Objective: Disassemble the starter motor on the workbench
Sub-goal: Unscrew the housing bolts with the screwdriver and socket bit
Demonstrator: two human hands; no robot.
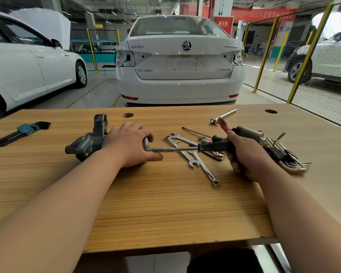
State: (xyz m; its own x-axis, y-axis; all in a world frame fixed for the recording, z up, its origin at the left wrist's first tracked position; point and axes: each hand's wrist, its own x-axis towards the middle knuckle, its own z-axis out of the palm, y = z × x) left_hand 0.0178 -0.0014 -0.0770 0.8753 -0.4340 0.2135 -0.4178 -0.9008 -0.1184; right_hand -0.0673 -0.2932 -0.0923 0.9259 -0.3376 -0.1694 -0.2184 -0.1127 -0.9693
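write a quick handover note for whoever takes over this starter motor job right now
Left hand grips the starter motor by its body, holding it on its side on the workbench.
Right hand grips the black handle of a socket driver, tip at the motor's rear end.
Combination wrenches lie under the driver's shaft.
A metal cylinder, perhaps the solenoid, lies apart behind the right hand.
Done: possibly the solenoid off.
Left: rear-end fasteners, then separate the housing, which looks assembled.

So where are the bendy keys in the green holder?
In the head view, the hex keys lie at the far left of the workbench, apart from the grey starter motor that the left hand holds.
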